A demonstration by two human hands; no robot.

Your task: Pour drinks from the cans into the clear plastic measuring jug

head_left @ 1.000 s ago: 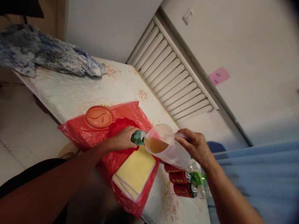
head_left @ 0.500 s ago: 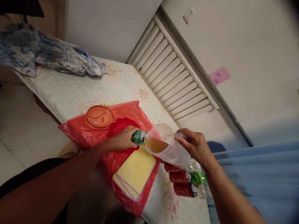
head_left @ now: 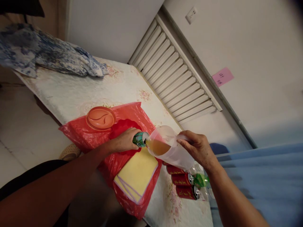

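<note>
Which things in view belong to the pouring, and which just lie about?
In use:
green-patterned metal can, left hand
translucent plastic jug, right hand
amber liquid

Lying about:
yellow, purple-edged folded cloth
round orange plastic dish
red metal cans
red plastic sheet
blue-and-white patterned fabric

From afar, I see yellow characters on red cans [head_left: 181, 179], printing on a green can [head_left: 139, 139], handwriting on a pink note [head_left: 222, 76]; none reads clearly.

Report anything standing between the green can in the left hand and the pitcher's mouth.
Nothing visible stands between: the green can in the left hand has its open end directly at the rim of the pitcher.
</note>
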